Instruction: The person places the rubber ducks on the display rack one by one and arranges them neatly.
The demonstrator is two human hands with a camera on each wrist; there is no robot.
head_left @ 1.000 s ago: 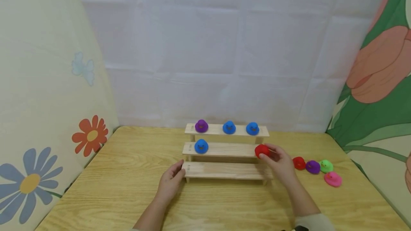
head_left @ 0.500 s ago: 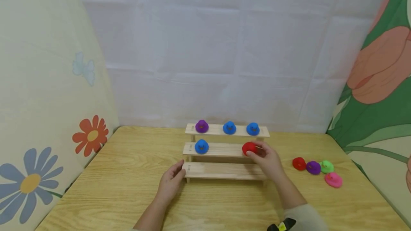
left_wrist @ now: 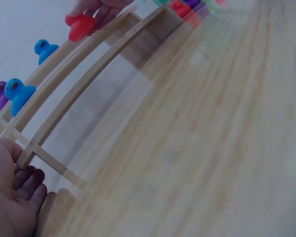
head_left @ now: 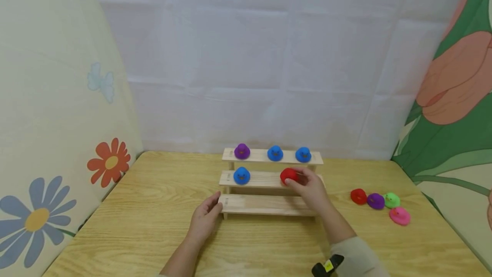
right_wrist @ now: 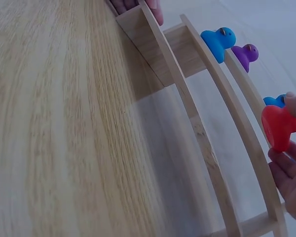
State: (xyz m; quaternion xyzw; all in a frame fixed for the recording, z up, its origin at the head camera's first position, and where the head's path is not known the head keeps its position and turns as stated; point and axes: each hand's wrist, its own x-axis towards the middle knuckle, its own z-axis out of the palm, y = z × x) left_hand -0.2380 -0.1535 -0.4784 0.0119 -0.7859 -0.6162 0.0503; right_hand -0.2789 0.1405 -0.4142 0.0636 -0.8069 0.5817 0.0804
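My right hand (head_left: 312,189) pinches a red rubber duck (head_left: 289,176) between thumb and fingers, at the middle step of a three-step wooden display stand (head_left: 265,202). In the right wrist view the red duck (right_wrist: 278,127) is tilted, its flat base towards the camera. My left hand (head_left: 205,217) grips the left end of the lowest step; in the left wrist view its thumb lies against the board's end and its fingers (left_wrist: 28,185) curl below. A blue duck (head_left: 241,176) sits at the left of the middle step. The top step carries a purple duck (head_left: 242,151) and two blue ducks (head_left: 275,153).
To the right of the stand, on the wood-grain table (head_left: 153,208), lie another red duck (head_left: 358,196), a purple duck (head_left: 376,201), a green duck (head_left: 392,200) and a pink duck (head_left: 400,216). A white cloth (head_left: 230,63) hangs behind the table.
My right hand has moved left along the middle step with the red duck, from its right end towards the middle. My left hand has stayed at the stand's left end.
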